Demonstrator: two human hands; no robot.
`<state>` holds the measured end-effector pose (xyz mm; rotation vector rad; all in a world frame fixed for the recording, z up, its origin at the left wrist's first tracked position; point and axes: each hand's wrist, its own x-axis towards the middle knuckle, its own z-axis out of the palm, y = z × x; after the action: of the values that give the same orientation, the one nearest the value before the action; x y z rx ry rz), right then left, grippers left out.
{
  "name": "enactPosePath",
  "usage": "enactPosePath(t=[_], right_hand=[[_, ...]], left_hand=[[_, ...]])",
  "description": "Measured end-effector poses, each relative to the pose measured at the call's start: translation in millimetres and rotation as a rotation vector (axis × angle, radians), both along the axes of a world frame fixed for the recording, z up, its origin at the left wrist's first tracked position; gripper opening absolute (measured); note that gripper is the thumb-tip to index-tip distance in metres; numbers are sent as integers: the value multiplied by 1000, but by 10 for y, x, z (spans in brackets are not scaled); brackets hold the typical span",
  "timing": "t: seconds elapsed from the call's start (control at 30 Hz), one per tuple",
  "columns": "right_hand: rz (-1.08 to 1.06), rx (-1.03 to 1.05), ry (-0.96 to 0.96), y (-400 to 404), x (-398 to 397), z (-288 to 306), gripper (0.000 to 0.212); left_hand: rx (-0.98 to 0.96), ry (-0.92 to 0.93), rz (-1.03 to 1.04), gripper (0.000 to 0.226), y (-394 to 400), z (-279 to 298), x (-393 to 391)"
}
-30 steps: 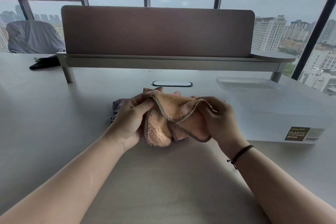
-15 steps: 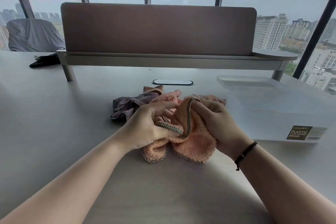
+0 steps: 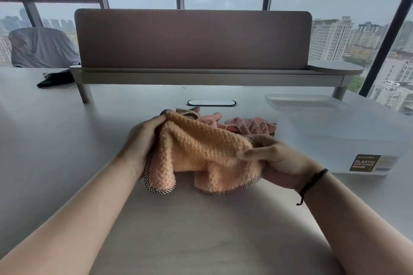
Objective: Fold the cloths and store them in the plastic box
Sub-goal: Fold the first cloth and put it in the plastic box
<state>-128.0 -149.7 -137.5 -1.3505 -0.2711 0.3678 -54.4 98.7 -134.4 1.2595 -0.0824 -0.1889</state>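
Observation:
An orange fleecy cloth [image 3: 199, 152] with a checked hem hangs stretched between both hands just above the table, its lower edge drooping onto the surface. My left hand [image 3: 139, 140] pinches its left upper corner. My right hand [image 3: 277, 158] grips its right edge, thumb on top. Behind it lies a crumpled pink cloth [image 3: 252, 125] with more cloth ends beside it. The translucent plastic box [image 3: 339, 140] stands to the right, its label facing me.
The lid [image 3: 301, 99] lies behind the box. A brown desk divider on a raised shelf [image 3: 194, 73] crosses the back. An oval cable port [image 3: 211, 102] sits in the table. A dark item [image 3: 53, 80] lies far left beside a covered chair [image 3: 40, 48].
My hands have drawn apart, spreading the bunched orange cloth open between them. The left hand shifted left and up, and the purple cloth behind is now hidden.

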Motion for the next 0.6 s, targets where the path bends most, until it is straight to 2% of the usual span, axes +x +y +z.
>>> enactPosePath(t=[0.03,0.1,0.2,0.3,0.4,0.5,0.53,0.6], right_hand=[[0,111,13,-24,13,-8,35],[-32,302,4,-51,25,-1,29],[-126,469,-10,-47,52,3,27],[-264,509,9,-44,124,-22,37],[-319,444,-14,-18,137,-16,26],[-235,439,-60,-26,70,88,25],[-138,469,-88,-34,19,145,25],[35,552,-121,-30,-124,262,28]], left_hand=[[34,-6,18,28,-3,-16,7],[57,5,-14,36,-11,-51,30],[22,-47,-149,39,10,-62,54],[-17,-85,-254,32,24,-55,53],[31,-110,-342,35,0,-42,-2],[-41,-138,-433,24,52,36,-80],[-122,-162,-494,17,79,94,-123],[-369,-202,-640,19,145,226,-221]])
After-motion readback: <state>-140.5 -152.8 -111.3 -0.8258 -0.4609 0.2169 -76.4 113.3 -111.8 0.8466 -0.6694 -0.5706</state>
